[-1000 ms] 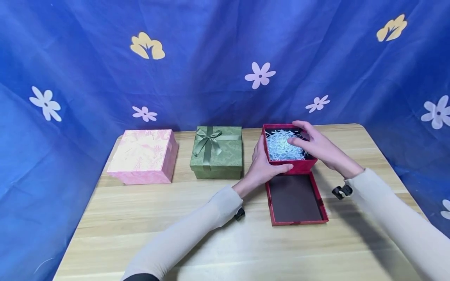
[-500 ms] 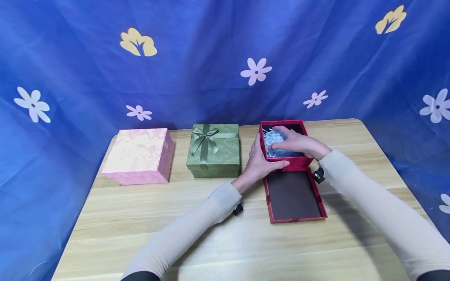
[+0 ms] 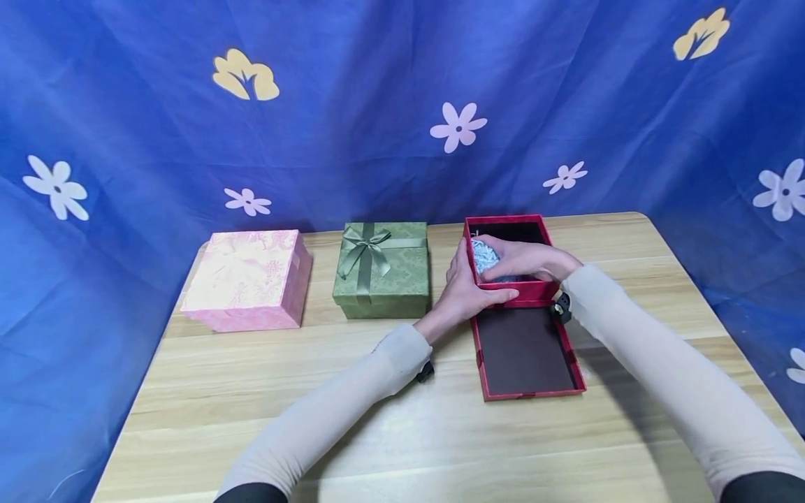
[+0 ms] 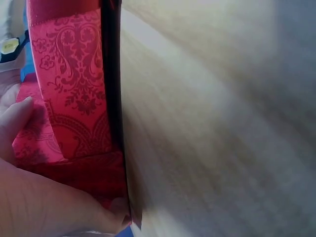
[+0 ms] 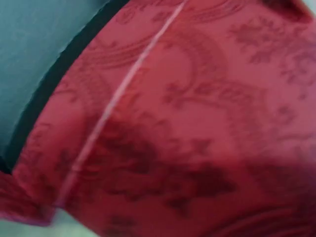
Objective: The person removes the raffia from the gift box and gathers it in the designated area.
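Note:
In the head view a red gift box [image 3: 534, 289] stands uncovered at the table's back right. My left hand [image 3: 464, 290] grips its near left corner, thumb along the front wall and fingers on the left side. Inside the box, my right hand [image 3: 523, 258] curls round a clump of pale blue shredded paper [image 3: 484, 256] near the left wall; some fingertips are hidden. The red lid [image 3: 527, 349] lies in front, dark inside upward. The left wrist view shows the left hand's thumb on the patterned red box. Only red patterned surface [image 5: 197, 98] and sleeve fill the right wrist view.
A green gift box [image 3: 386, 276] with a ribbon bow stands left of the red one. Farther left is a pink box [image 3: 245, 279]. All rest on a wooden table [image 3: 251, 391], with a blue flowered curtain [image 3: 377, 105] behind it.
My right hand has moved left and down into the red box, bunching the shredded paper toward the left wall. The black bottom now shows at the back. My left hand stays at the corner.

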`<action>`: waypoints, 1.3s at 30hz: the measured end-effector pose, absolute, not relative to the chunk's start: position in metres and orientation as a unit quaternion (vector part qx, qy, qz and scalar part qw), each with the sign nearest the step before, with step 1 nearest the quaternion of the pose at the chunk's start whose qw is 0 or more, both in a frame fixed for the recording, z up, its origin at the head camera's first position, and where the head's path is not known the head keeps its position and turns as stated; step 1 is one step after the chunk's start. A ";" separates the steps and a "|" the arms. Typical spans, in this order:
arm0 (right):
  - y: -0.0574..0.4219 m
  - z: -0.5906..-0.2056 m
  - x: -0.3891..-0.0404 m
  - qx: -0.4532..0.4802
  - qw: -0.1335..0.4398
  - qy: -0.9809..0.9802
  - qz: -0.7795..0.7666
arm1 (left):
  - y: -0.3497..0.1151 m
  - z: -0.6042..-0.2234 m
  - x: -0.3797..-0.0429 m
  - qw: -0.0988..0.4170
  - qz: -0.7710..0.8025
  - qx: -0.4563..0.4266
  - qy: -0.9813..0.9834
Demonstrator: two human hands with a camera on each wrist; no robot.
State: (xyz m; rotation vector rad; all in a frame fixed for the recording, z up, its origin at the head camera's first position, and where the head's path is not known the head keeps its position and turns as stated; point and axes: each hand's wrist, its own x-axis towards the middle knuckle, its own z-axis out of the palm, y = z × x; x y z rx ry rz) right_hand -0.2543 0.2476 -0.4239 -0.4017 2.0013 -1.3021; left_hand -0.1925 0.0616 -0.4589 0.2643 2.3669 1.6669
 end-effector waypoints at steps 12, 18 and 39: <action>0.255 -0.428 -0.257 -0.159 0.329 0.774 -0.517 | 0.061 -0.456 -0.191 0.109 0.575 0.089 0.806; 0.258 -0.420 -0.255 -0.137 0.305 0.768 -0.546 | 0.062 -0.451 -0.193 0.091 0.573 0.102 0.808; 0.286 -0.379 -0.244 -0.115 0.235 0.768 -0.585 | 0.060 -0.451 -0.192 0.073 0.573 0.125 0.807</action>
